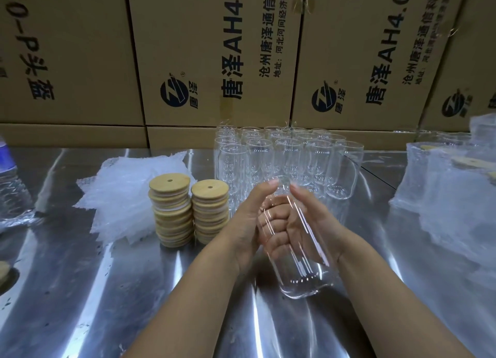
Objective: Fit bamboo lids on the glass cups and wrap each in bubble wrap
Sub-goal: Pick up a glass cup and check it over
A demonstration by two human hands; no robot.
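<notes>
Both hands hold one clear glass cup [298,261] tilted above the steel table, its base toward me and its mouth pointing away. My left hand [251,218] grips its left side and my right hand [311,218] its right side, fingers curled underneath. No lid sits on this cup. Two stacks of round bamboo lids [171,213] [210,213] stand just left of my hands. A heap of bubble wrap sheets [123,194] lies left of the lids. Several empty glass cups [284,159] stand in rows behind my hands.
Wrapped cups in bubble wrap [453,194] are piled at the right. A plastic water bottle [10,180] stands at the far left. Printed cardboard boxes [214,54] wall off the back. A hole in the shiny steel table [107,304] shows at the left edge.
</notes>
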